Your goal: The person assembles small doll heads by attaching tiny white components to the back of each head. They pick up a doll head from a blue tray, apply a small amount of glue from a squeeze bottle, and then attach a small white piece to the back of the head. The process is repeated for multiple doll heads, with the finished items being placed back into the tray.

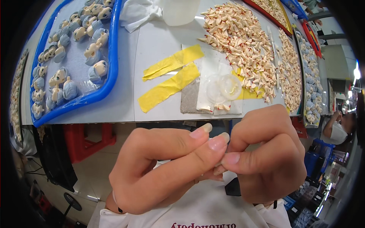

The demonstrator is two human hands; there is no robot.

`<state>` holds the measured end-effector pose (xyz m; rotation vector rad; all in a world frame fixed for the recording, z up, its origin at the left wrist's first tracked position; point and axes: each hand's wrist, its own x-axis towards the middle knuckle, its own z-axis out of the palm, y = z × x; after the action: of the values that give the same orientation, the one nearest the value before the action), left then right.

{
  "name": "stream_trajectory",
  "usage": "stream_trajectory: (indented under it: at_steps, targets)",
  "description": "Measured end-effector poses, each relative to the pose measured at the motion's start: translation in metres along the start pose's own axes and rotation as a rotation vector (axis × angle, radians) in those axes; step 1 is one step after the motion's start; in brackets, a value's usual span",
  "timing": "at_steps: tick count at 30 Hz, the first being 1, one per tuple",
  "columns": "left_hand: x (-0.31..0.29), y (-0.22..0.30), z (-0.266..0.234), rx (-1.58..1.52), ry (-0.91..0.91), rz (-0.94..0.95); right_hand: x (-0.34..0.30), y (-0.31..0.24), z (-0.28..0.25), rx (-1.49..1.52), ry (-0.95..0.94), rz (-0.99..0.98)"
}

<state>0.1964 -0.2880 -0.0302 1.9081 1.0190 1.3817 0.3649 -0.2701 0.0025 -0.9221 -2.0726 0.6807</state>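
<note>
In front of my chest, just off the table's near edge, both hands come together fingertip to fingertip. My left hand (167,163) is closed, its thumb and fingers pressed together. My right hand (270,155) is curled, with its thumb pressed against the forefinger beside the left fingertips. Whatever they pinch is too small and too covered by the fingers to name. On the table beyond lies a large pile of small cream pointed pieces (243,45) with red marks. Nearer are clear round plastic dishes (230,87) on white paper, with a few such pieces (222,107) beside them.
At left, a blue-rimmed tray (114,57) holds several blue-haired doll heads (57,78). Two yellow tape strips (169,87) lie mid-table by a grey pad (190,97). A white cloth (140,13) and translucent tub (180,11) stand behind. A red stool (85,140) is below.
</note>
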Motion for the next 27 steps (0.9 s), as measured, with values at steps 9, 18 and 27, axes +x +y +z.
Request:
stream_trajectory:
  at_steps: [9,18,27]
  targets:
    - [0.005,-0.016,-0.007,-0.014,0.103,-0.12,0.021,0.019,-0.039,0.043,0.052,0.24]
    - [0.008,-0.02,-0.011,-0.029,0.045,-0.157,0.057,0.078,-0.05,-0.467,-0.192,0.337]
    - [0.005,-0.031,-0.02,-0.009,-0.018,-0.117,0.049,0.083,-0.055,-0.46,-0.045,0.345]
